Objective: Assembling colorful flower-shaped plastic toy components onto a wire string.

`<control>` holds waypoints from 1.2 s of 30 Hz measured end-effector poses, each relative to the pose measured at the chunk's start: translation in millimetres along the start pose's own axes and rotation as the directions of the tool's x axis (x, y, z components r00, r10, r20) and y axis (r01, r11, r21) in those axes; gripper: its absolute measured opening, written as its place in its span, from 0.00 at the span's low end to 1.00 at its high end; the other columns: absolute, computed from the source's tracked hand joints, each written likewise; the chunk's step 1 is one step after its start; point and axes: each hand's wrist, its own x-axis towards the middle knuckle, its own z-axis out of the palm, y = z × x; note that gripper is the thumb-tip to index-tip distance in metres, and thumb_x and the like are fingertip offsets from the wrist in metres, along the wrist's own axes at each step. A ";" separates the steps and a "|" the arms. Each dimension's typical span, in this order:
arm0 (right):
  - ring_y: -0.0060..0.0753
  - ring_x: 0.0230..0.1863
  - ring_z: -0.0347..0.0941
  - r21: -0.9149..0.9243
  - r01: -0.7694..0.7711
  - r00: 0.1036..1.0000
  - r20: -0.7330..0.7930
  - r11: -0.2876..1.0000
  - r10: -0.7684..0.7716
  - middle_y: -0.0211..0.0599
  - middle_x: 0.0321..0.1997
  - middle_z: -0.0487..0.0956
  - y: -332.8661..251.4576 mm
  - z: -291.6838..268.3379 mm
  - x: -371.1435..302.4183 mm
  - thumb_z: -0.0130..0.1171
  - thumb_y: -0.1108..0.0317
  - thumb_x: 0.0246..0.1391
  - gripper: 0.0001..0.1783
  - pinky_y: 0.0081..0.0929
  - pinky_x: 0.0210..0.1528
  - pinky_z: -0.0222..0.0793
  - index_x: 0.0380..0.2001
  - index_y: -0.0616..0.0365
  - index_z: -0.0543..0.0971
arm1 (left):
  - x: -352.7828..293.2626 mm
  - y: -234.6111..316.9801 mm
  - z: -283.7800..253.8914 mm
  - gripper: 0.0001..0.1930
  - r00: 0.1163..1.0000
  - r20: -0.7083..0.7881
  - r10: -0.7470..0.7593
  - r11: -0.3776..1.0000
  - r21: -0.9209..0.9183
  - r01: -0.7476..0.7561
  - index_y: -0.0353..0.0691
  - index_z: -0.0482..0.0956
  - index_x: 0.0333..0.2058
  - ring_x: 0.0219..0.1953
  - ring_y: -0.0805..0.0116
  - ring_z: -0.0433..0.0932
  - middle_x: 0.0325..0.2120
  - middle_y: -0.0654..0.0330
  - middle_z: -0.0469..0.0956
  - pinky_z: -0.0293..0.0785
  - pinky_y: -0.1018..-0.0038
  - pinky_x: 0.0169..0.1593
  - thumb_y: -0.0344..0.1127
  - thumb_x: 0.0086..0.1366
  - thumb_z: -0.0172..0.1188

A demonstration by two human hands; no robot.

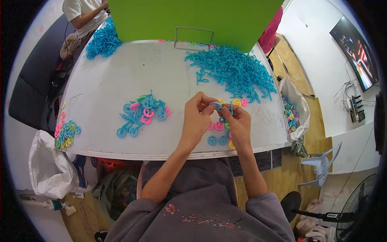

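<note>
My left hand (195, 120) pinches a small blue plastic wheel (216, 105) above the right half of the white table. Close beside it, my right hand (239, 124) is closed on a thin blue plastic piece (231, 109), its tip pointing up. The two parts are nearly together; whether they touch is hidden by my fingers. Under and around my right hand lie loose wheels in pink, yellow and blue, among them a blue wheel (212, 140) and a pink wheel (219, 126). Left of my hands sits a pile of blue pieces with wheels (143, 113).
A big heap of blue plastic pieces (238, 70) covers the far right of the table (109, 139), with another heap (104, 40) far left. Coloured wheels (66, 133) cluster at the left edge. A green panel (193, 18) and wire stand (194, 28) rise behind. People sit beyond.
</note>
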 end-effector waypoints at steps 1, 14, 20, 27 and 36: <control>0.16 0.32 0.73 -0.001 0.000 1.000 0.002 1.000 0.000 0.32 0.32 0.80 -0.8 1.4 -1.4 0.65 0.74 0.51 0.11 0.16 0.34 0.68 0.38 0.66 0.79 | 2.1 -1.5 -5.0 0.06 1.000 -0.002 0.001 1.000 0.000 -0.001 0.35 0.73 0.33 0.35 0.74 0.76 0.32 0.59 0.78 0.72 0.77 0.38 0.17 0.60 0.54; 0.18 0.31 0.73 0.021 0.020 0.993 0.115 1.000 -0.022 0.33 0.31 0.80 -5.9 3.0 0.4 0.62 0.70 0.56 0.10 0.17 0.34 0.69 0.37 0.66 0.79 | 6.4 7.2 -11.9 0.05 0.994 0.057 -0.098 0.988 -0.116 0.104 0.35 0.73 0.34 0.38 0.75 0.75 0.38 0.60 0.77 0.73 0.77 0.43 0.19 0.61 0.52; 0.18 0.29 0.73 0.195 -0.097 0.990 0.122 0.976 0.073 0.33 0.30 0.80 4.9 1.1 5.5 0.61 0.69 0.57 0.11 0.15 0.32 0.67 0.38 0.66 0.78 | -4.1 2.9 0.9 0.05 0.991 -0.060 0.117 0.984 0.140 -0.108 0.32 0.76 0.34 0.36 0.75 0.77 0.33 0.59 0.79 0.73 0.79 0.42 0.19 0.61 0.53; 0.26 0.38 0.79 -0.245 0.223 0.975 0.071 0.944 -0.212 0.42 0.36 0.82 -3.9 5.8 -4.0 0.59 0.80 0.53 0.15 0.19 0.38 0.73 0.45 0.67 0.75 | 0.0 -1.1 -9.0 0.10 0.974 -0.102 0.203 0.968 0.172 -0.184 0.34 0.81 0.42 0.33 0.76 0.77 0.33 0.58 0.81 0.75 0.79 0.38 0.25 0.64 0.55; 0.21 0.34 0.79 -0.522 0.546 0.828 0.215 0.655 -0.519 0.38 0.31 0.83 0.1 0.3 3.7 0.62 0.77 0.51 0.08 0.17 0.34 0.71 0.37 0.65 0.81 | -2.6 4.3 -10.6 0.10 0.989 -0.082 0.123 0.961 0.258 -0.098 0.35 0.82 0.41 0.33 0.76 0.77 0.32 0.59 0.81 0.78 0.77 0.37 0.25 0.65 0.53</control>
